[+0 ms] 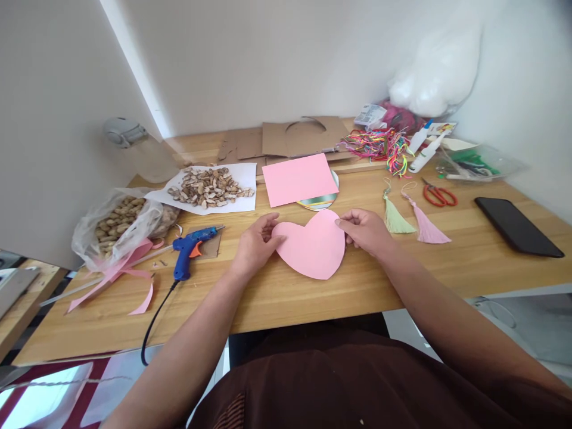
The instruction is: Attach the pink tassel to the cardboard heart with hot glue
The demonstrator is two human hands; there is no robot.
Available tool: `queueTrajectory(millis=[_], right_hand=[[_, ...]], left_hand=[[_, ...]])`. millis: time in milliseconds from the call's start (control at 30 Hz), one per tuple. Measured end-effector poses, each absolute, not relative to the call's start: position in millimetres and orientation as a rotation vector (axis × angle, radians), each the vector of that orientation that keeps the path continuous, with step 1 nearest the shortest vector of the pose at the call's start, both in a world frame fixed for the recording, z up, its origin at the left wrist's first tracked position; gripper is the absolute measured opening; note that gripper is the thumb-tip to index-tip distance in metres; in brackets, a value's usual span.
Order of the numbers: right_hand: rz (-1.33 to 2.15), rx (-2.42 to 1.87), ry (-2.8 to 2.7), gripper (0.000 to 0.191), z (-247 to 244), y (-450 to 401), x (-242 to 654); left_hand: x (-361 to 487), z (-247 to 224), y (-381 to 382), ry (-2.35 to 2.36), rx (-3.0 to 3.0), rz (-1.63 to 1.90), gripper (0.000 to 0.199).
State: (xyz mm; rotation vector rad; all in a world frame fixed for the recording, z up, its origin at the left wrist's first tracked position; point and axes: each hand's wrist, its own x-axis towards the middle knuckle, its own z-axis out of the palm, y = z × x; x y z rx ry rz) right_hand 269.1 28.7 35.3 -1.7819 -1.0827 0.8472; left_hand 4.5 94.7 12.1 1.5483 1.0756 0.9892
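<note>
A pink paper heart (311,249) is held just above or on the wooden table, its point toward my body. My left hand (258,243) pinches its left edge, thumb on top. At the heart's upper right edge, my right hand (363,230) grips it between thumb and fingers. Behind the heart lies a pink paper rectangle (298,180), partly over a round card (319,201). A blue glue gun (186,250) rests to the left of my left hand, on a small piece of cardboard (210,245).
Peanut shells (212,187) on white paper and a bag of peanuts (118,223) sit at the left. Cardboard (295,140) lies at the back. Toward the right are colourful cords (379,145), two tassels (426,225), red-handled scissors (440,195) and a black phone (517,226).
</note>
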Motion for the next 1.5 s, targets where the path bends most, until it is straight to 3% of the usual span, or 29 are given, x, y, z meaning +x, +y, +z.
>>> queueTrajectory(millis=[667,833,933,1133,1500], right_hand=[[0.809,-1.932,-1.149,0.008,38,29,275],[0.804,-1.957,-1.148,0.007,37,29,274],[0.811,-1.964,-1.185,0.006,38,29,274],[0.823,-1.970,-1.215,0.007,43,27,274],[0.816,-1.922,-1.281,0.007,40,26,276]], left_hand=[[-3,10,91,1.040,1.833,0.963,0.047],[-2,24,83,0.886,2.309,1.081,0.023],[3,29,74,0.593,2.437,0.958,0.012],[18,24,53,0.359,2.623,0.776,0.027],[22,23,43,0.410,2.661,0.754,0.015]])
